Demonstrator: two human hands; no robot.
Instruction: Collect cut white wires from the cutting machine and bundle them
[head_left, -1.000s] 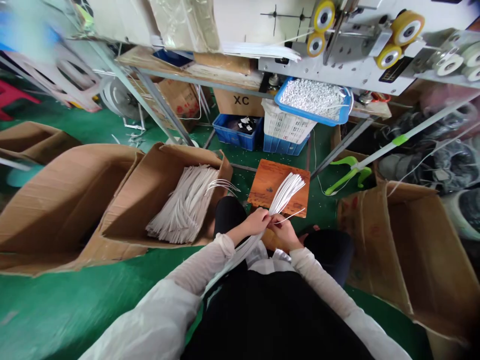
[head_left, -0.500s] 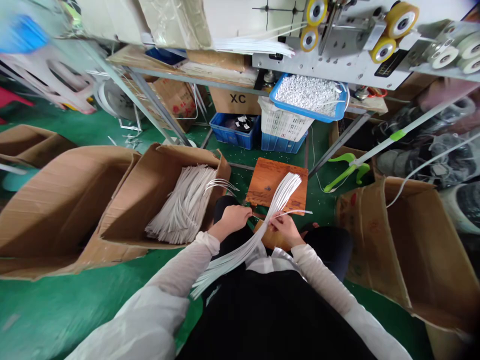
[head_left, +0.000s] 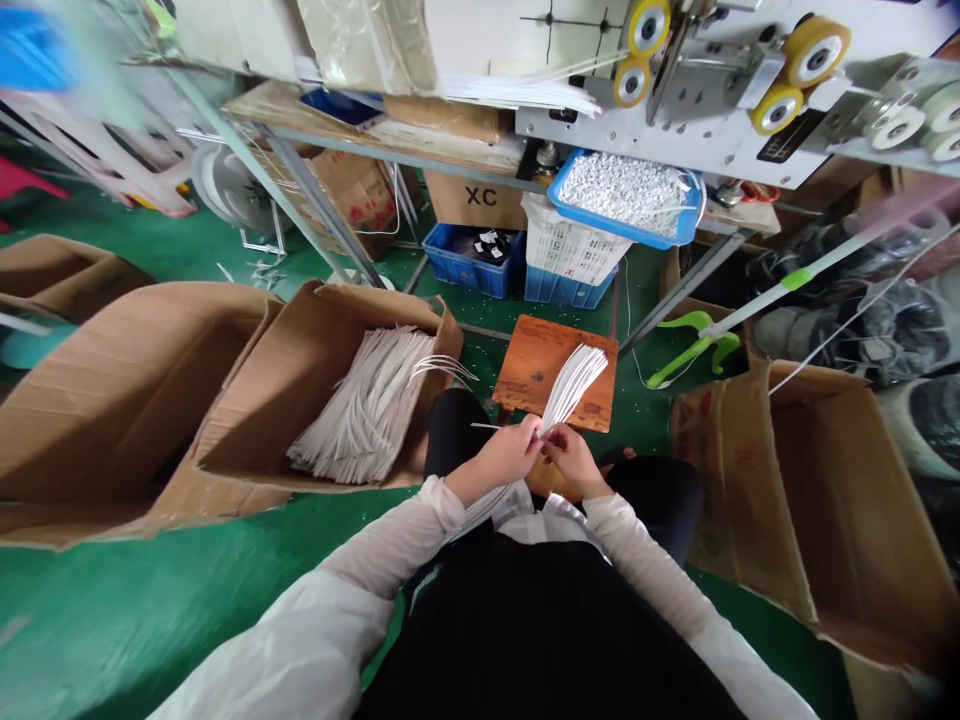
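Green floor is all around me, with open cardboard boxes on both sides and a machine with yellow wheels point(head_left: 812, 50) up above. Half a second ago my left hand point(head_left: 504, 452) was off to the side, away from the bundle of white strips point(head_left: 571, 385). Now it is back at the bundle, right next to my right hand point(head_left: 571, 457), so both hands squeeze the strips at one spot. That tells me I am pulling the bunch together again and making it neat. Both hands are curled tight around the strips. The bundle is over my lap, and its top end fans out above the small wooden stool point(head_left: 534, 365). The strips are long, thin, white and flat, and they bend a little. One thin strip point(head_left: 487, 427) sticks out sideways by my left hand. More strips of the same kind lie in a pile point(head_left: 367, 405) in the box point(head_left: 300, 350) on my left
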